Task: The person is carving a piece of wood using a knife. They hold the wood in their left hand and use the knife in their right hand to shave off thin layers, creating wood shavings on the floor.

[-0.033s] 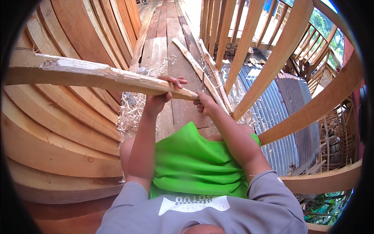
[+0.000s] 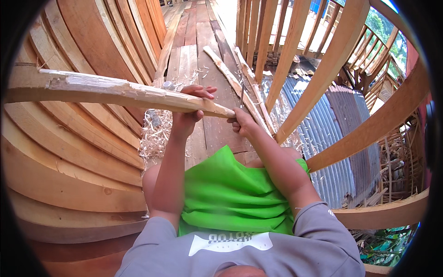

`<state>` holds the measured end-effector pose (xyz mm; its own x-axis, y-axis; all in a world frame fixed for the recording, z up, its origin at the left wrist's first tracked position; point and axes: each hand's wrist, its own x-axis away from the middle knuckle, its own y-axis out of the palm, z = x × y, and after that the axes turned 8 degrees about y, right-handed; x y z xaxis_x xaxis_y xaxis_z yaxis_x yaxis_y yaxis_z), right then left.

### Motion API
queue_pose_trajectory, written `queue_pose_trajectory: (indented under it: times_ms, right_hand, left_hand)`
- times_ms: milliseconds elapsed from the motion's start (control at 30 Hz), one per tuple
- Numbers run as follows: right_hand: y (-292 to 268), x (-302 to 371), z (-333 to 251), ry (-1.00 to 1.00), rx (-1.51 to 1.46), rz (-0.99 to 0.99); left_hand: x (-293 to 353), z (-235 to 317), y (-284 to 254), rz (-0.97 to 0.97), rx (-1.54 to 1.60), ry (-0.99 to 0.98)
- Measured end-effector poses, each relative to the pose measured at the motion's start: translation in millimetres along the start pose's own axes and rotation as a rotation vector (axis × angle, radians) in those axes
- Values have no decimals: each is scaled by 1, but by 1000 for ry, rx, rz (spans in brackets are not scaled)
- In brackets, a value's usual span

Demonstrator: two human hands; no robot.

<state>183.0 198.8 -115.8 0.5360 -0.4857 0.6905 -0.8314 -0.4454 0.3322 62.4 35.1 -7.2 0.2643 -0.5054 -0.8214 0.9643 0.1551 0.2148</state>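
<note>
Left hand [image 2: 191, 108] grips the wooden beam [image 2: 115, 90]; right hand [image 2: 242, 123] clasps a blade [image 2: 242, 94] beside it

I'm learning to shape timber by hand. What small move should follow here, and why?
Probably a short cut away from the body along the tip of the wooden piece. The left hand grips it near its rough, splintered end, and the right hand holds a thin blade right at that end.
</note>
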Motion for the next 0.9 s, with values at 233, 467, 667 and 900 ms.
queue_pose_trajectory:
  times_ms: [233,467,667,900]
  right_hand:
    - [-35,-45,-46,-176,-384,27]
    - [-60,-63,-63,-202,-306,10]
    - [-52,-55,-63,-215,-249,15]
    - [-55,-42,-62,-189,-135,-16]
  left_hand:
    - [-29,53,36,381,-439,513]
    - [-34,92,40,410,-425,202]
    - [-35,84,24,364,-424,192]
    - [-35,81,12,248,-393,230]
